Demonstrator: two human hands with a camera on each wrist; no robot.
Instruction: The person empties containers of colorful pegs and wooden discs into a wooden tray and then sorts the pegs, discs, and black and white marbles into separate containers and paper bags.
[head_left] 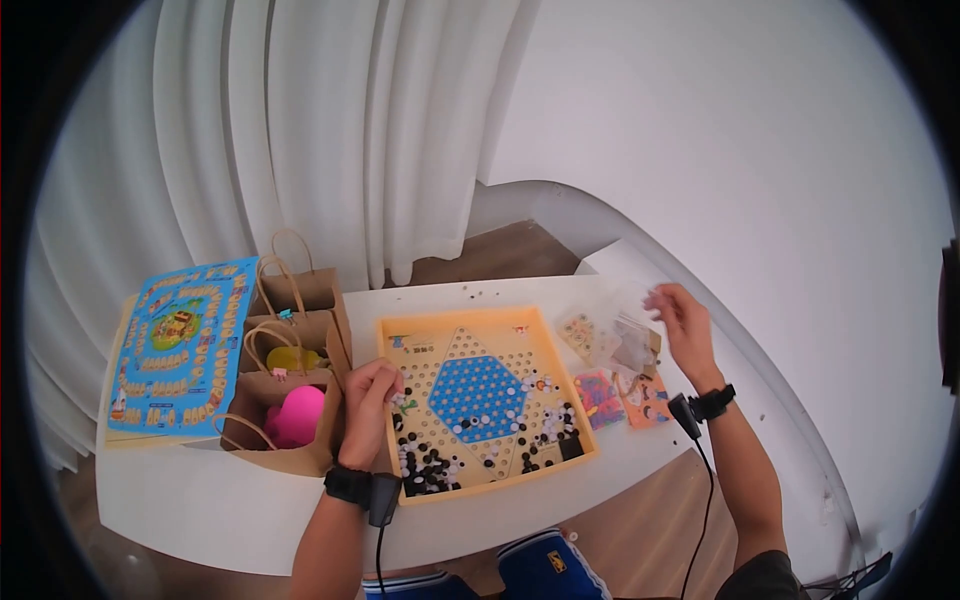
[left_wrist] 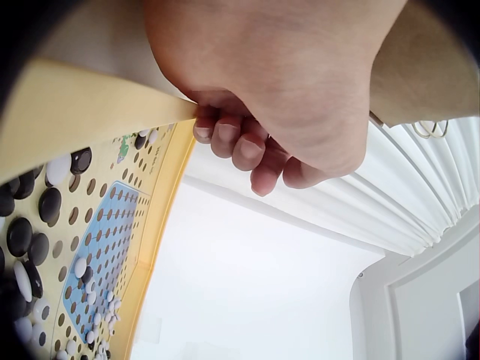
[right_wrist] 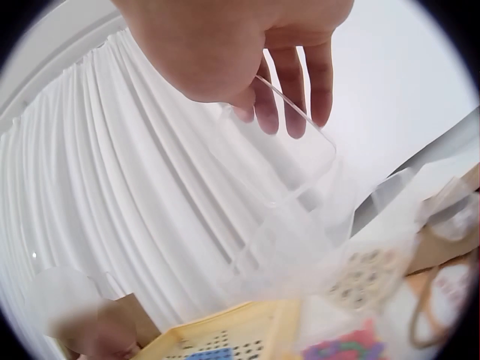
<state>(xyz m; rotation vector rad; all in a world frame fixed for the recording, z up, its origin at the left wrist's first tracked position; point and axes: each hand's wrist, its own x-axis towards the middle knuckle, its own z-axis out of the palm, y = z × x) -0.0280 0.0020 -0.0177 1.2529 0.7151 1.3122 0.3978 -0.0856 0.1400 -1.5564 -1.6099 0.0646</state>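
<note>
My right hand [head_left: 685,325] is raised over the right end of the table and pinches a clear plastic box [right_wrist: 281,172] by its edge, thumb on one side and fingers on the other. Its see-through walls hang below my fingers in the right wrist view. At the left rim of a yellow wooden game tray [head_left: 556,352] is my left hand [head_left: 370,395], fingers curled, palm hidden. In the left wrist view its fingertips [left_wrist: 247,152] lie right at the rim. Black and white stones [head_left: 425,468] lie heaped in the tray's near corners, around a blue hexagon [head_left: 478,395].
Brown paper bags [head_left: 310,325] stand left of the tray, one with a pink ball [head_left: 300,415]. A blue game sheet [head_left: 185,345] leans beside them. Right of the tray lie a packet of colourful pieces [head_left: 600,398] and an orange card [head_left: 645,400]. Small stones dot the table behind the tray.
</note>
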